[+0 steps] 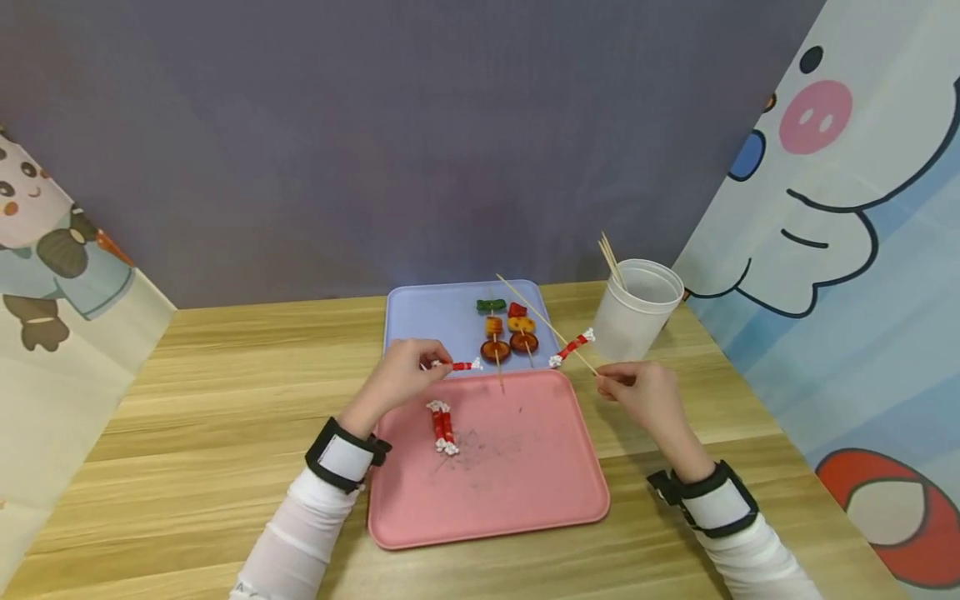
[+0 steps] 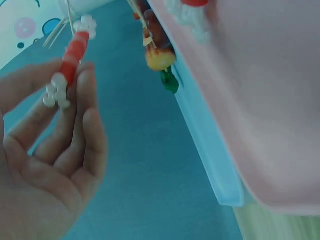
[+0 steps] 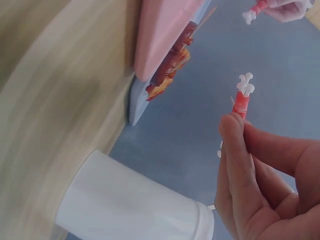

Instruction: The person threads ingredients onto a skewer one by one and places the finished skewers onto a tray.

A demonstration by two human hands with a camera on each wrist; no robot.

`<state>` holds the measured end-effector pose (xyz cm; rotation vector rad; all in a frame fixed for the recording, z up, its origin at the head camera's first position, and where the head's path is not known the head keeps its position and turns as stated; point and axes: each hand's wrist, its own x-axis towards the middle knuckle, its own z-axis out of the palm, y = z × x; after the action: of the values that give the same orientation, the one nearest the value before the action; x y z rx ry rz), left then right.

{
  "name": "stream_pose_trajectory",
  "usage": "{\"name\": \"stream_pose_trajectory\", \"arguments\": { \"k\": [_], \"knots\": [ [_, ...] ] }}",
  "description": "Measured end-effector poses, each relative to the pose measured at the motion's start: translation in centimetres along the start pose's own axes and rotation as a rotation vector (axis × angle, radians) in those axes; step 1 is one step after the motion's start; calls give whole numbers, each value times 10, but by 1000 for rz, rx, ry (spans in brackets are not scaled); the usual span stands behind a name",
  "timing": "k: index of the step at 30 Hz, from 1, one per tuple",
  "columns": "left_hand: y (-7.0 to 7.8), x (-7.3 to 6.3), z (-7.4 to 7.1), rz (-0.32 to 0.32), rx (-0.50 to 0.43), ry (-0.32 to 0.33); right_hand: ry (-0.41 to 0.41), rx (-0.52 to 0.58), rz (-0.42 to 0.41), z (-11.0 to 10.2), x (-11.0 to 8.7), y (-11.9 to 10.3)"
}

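Observation:
My left hand (image 1: 408, 367) pinches a red toy piece with knobbly white ends (image 1: 463, 366) over the seam between the two trays. In the left wrist view this red-and-white piece (image 2: 75, 52) sits between thumb and fingertips. On the other side, my right hand (image 1: 643, 392) holds a thin wooden skewer (image 1: 521, 298) by its near end, its far tip slanting up and left. A similar red-and-white piece (image 1: 573, 346) is threaded crosswise on that skewer. Two more such pieces (image 1: 442, 427) lie side by side on the pink tray (image 1: 540, 492).
Behind the pink tray is a blue tray (image 1: 427, 312) bearing two loaded toy food skewers (image 1: 493, 327), one poking over the pink rim. A white bucket (image 1: 630, 321) with several bare skewers (image 1: 610, 257) stands at the back right. A grey wall (image 1: 420, 150) closes off the wooden table (image 1: 247, 400).

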<state>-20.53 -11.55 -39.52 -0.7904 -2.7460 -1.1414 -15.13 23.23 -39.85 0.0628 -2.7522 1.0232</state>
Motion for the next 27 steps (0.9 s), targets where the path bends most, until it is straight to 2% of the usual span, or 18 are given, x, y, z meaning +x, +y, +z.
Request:
{"name": "stream_pose_trajectory", "arguments": {
  "k": [8,11,19,27],
  "knots": [
    [4,3,-10,-88,-14,221,8,5,-31,0,-2,-13],
    [4,4,-13,-110,-24,283,14,2,-56,0,-3,-17],
    [8,7,-21,-148,-67,380,33,16,-116,3,-4,-23],
    [10,9,-29,-157,-96,432,47,35,-128,3,-7,-30]
  ]
}}
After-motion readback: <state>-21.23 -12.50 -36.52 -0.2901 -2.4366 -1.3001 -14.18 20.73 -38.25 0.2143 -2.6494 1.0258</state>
